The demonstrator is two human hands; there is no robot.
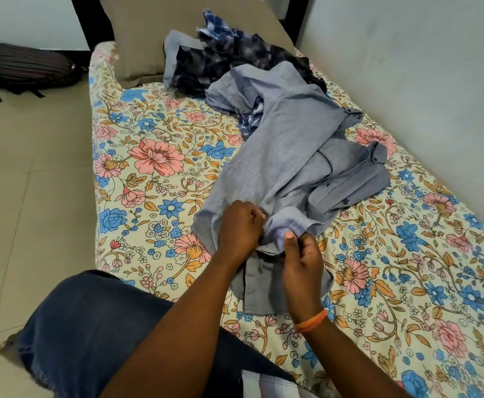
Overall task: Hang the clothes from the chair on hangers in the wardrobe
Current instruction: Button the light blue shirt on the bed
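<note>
With my left hand (239, 226) and right hand (301, 254) both pinching the near collar of the grey shirt (289, 145) on the bed (149, 156), I should spread it flat and even for a hanger.

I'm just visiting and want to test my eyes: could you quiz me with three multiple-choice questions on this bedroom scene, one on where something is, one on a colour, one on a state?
1. Where is the black bag?
A. on the floor left of the bed
B. on the pillow
C. under the shirt

2. What colour is the shirt in the hands?
A. red
B. grey-blue
C. yellow

3. What are the hands doing?
A. resting flat on the sheet
B. hanging idle
C. both gripping the shirt

Answers: A, the bag lies on the tiles; B, the shirt is grey-blue; C, the left hand and right hand curl round its near edge.
</note>
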